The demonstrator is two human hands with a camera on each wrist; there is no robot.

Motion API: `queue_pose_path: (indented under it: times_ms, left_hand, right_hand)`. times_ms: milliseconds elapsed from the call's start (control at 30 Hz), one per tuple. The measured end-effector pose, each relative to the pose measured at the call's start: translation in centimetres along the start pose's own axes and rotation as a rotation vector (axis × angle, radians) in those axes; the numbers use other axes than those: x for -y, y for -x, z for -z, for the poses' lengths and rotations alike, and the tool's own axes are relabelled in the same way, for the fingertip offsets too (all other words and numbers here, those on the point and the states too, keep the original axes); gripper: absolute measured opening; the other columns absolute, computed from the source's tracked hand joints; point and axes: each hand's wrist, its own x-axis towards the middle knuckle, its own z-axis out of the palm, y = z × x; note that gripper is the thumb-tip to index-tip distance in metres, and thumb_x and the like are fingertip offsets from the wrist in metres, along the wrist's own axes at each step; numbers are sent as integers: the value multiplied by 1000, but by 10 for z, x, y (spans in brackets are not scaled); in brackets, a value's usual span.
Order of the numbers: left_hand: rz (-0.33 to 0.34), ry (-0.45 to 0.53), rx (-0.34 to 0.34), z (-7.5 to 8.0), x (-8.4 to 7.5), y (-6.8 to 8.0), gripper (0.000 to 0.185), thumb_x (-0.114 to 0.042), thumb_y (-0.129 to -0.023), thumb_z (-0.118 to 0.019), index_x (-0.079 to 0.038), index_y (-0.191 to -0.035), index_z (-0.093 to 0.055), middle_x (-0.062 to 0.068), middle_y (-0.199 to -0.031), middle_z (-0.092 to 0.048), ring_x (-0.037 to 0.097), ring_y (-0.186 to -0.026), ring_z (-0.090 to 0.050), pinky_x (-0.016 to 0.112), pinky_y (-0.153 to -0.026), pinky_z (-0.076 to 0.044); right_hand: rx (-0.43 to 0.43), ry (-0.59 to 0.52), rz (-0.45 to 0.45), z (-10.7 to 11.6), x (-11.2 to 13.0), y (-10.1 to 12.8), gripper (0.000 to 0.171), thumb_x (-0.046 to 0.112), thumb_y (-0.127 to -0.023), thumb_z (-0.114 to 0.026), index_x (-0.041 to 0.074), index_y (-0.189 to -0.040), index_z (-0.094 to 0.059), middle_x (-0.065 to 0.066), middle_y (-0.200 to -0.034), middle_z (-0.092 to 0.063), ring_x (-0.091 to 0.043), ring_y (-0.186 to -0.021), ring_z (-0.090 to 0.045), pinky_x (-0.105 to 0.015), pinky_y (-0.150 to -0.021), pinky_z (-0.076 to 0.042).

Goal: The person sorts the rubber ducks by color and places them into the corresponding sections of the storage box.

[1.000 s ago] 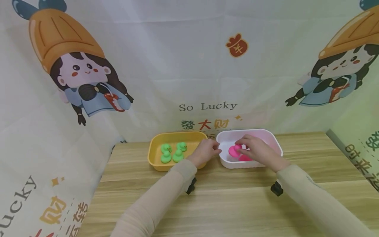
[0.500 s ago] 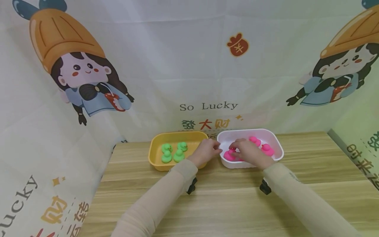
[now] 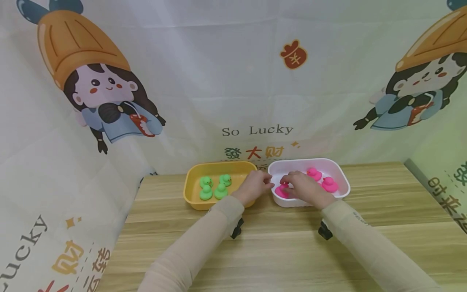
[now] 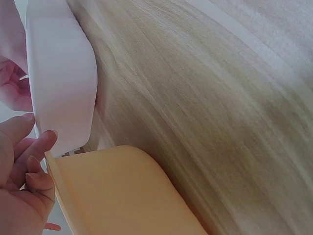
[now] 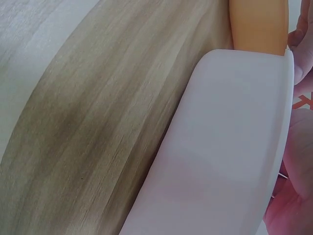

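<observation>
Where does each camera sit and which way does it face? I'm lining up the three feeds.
Head: worn high, looks forward and down at the yellow tray and white tray; both forearms show.
Left wrist: low beside the left hand, facing both trays' outer walls.
Right wrist: low, facing the white tray's wall; right hand at the edge.
Shared: all see both trays on the wooden table.

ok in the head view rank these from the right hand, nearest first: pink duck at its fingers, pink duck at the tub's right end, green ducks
1. pink duck at its fingers, under the right hand.
2. pink duck at the tub's right end, in the white tub.
3. green ducks, in the yellow tub, far left.
</observation>
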Motion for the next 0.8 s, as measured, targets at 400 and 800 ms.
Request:
queue_pose_path:
  times_ms: [400,800]
  left_hand:
    - [67,33,25,2,3,2,32,-18,-102,-69,0,-128,-70,7,-106,-74,15,-87,-59,25,-80,-53]
    - [-102,-119,-87,8,3,28,30,-24,-105,-65,-4,-127,-70,13,-121,-72,29,-114,-62,41,-101,-51]
  right_hand:
    - [-58,-18,22,6,1,3,17,13,-95,-77,0,-106,-75,-10,-96,-72,-29,-92,-67,-47,-88,-57]
    - [-204,28,66,24,3,41,17,9,-93,-77,0,-107,-74,-11,-98,-71,-29,-92,-66,-47,-84,-58]
